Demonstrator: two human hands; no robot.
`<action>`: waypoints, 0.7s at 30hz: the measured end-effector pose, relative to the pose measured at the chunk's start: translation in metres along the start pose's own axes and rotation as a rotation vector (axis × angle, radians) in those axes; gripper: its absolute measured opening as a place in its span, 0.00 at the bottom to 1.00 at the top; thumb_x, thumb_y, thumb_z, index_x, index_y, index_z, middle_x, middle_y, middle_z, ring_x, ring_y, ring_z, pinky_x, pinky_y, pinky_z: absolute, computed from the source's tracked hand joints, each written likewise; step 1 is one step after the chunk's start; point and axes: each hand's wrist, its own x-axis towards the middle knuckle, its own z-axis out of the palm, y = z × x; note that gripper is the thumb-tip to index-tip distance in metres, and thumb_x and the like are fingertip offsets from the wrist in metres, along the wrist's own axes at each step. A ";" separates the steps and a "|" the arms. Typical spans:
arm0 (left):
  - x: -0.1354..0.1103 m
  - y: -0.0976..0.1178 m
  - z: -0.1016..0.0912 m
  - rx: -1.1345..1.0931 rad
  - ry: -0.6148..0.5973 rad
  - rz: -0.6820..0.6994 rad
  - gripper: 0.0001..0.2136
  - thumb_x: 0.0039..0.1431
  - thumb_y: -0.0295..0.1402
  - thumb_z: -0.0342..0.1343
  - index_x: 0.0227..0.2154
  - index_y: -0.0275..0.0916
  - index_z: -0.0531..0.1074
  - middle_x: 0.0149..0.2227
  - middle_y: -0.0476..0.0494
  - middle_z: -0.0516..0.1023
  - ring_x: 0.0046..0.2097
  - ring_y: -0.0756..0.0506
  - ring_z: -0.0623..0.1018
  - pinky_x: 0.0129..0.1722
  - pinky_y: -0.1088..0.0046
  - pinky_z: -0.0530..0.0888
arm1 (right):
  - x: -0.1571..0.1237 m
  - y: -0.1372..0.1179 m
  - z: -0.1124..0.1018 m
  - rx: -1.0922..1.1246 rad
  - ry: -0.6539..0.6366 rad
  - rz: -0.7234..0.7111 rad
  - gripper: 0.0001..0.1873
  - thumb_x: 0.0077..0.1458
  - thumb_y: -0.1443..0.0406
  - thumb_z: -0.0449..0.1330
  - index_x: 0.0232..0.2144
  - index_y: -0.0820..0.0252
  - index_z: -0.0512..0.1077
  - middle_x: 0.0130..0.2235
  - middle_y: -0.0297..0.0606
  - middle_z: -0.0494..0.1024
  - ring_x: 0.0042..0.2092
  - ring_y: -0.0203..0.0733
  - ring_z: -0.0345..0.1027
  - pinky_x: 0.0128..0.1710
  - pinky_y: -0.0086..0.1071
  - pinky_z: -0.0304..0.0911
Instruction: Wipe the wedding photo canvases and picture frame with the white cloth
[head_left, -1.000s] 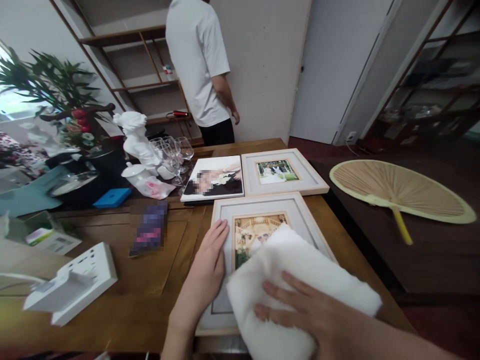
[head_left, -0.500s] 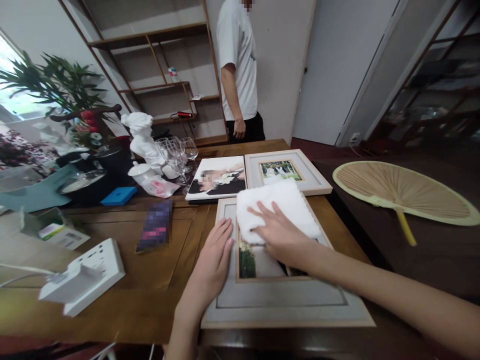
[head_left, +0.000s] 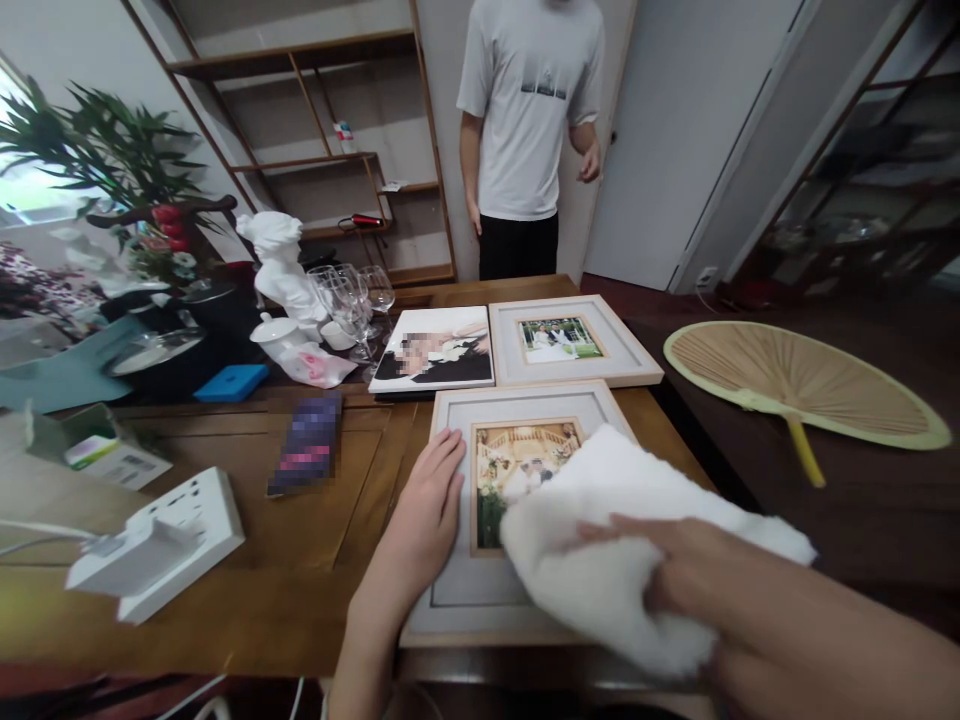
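A light wooden picture frame (head_left: 450,410) with a grey mat and a photo lies flat at the near edge of the wooden table (head_left: 225,520). My left hand (head_left: 424,510) rests flat on its left border, fingers stretched out. My right hand (head_left: 675,575) presses a white fluffy cloth (head_left: 600,560) onto the frame's lower right part, fingers bent into the cloth. The cloth hides that corner of the frame.
Two more pictures lie behind: a frameless print (head_left: 435,350) and a second framed photo (head_left: 566,340). A person in a white T-shirt (head_left: 529,120) stands past the table. Wine glasses (head_left: 352,300), a white bust (head_left: 281,265), a power strip (head_left: 157,545) sit left; a straw fan (head_left: 799,385) lies right.
My right hand has dragged the cloth from the frame's top back down to its lower right. The person behind has turned to face the table. My left hand has stayed put.
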 end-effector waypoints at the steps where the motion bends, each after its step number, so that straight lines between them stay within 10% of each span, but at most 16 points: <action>1: 0.000 0.000 0.000 -0.004 0.005 -0.002 0.19 0.62 0.30 0.40 0.53 0.28 0.62 0.59 0.34 0.62 0.62 0.45 0.56 0.61 0.59 0.55 | 0.001 0.003 -0.006 -0.021 0.008 0.059 0.25 0.38 0.76 0.47 0.36 0.52 0.74 0.41 0.35 0.77 0.45 0.44 0.69 0.41 0.34 0.67; 10: -0.004 0.014 -0.013 -0.203 0.043 -0.110 0.20 0.64 0.35 0.38 0.57 0.37 0.58 0.60 0.43 0.61 0.61 0.48 0.60 0.61 0.64 0.55 | 0.068 -0.054 0.051 -0.099 0.123 0.007 0.14 0.48 0.72 0.52 0.33 0.61 0.76 0.55 0.48 0.65 0.57 0.59 0.55 0.54 0.54 0.54; 16: -0.002 0.013 -0.016 -0.207 0.043 -0.091 0.19 0.63 0.35 0.42 0.54 0.36 0.62 0.57 0.43 0.65 0.58 0.48 0.64 0.60 0.67 0.59 | 0.064 -0.073 0.084 -0.180 0.265 -0.091 0.20 0.53 0.67 0.52 0.46 0.72 0.70 0.53 0.52 0.67 0.56 0.59 0.56 0.53 0.54 0.56; 21: -0.001 0.010 -0.012 -0.158 0.016 -0.028 0.18 0.62 0.33 0.43 0.54 0.36 0.63 0.57 0.42 0.65 0.59 0.47 0.64 0.60 0.65 0.60 | 0.027 -0.038 0.061 -0.273 0.297 -0.162 0.10 0.47 0.68 0.55 0.20 0.59 0.76 0.52 0.46 0.70 0.54 0.57 0.60 0.49 0.48 0.61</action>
